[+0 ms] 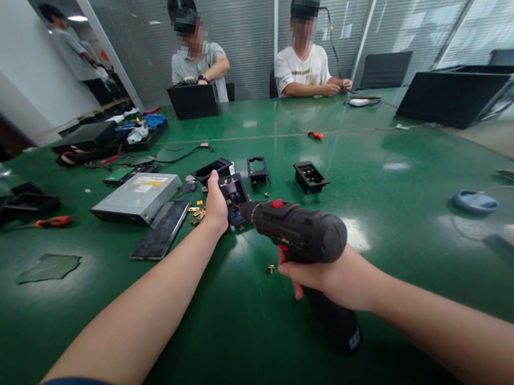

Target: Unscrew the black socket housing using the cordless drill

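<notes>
My right hand (pixel 322 272) is wrapped round the grip of a black cordless drill (pixel 300 229) with red details. The drill's tip points left, at a black plastic housing (pixel 236 199). My left hand (pixel 217 202) holds that housing from its left side, thumb up. Whether the bit touches a screw is too small to tell. Brass pieces (pixel 197 211) lie left of my left hand, and another small brass piece (pixel 270 269) is on the green table below the drill. Behind the housing are a black frame (pixel 257 169) and a black socket box (pixel 309 177) with brass contacts.
A silver disc drive (pixel 141 196) and a dark flat panel (pixel 161 229) lie left of my left forearm. Farther left are an orange screwdriver (pixel 53 221) and black plastic parts (pixel 16 203). Two people sit across the green table (pixel 219 357); a blue round object (pixel 475 201) is at right.
</notes>
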